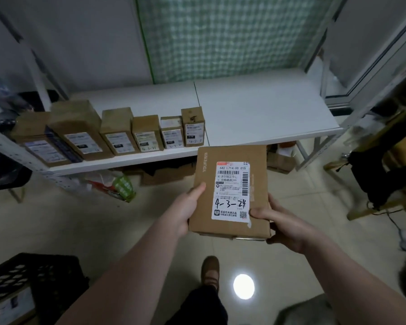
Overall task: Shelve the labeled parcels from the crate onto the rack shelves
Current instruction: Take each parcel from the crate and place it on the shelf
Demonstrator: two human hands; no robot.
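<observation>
Parcel point(230, 184) marked 4-3-24 gripped by left hand point(185, 212) and right hand point(284, 228); six boxes point(148, 133) line the shelf point(267, 109).

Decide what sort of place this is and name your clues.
Probably a parcel pick-up or storage room: labelled cardboard parcels stand in a row on a white rack shelf, and the held parcel bears a handwritten code, 4-3-24.

The rack shelf point(267, 109) was open on its right half; a row of parcels point(117, 130) blocked the left half.
</observation>
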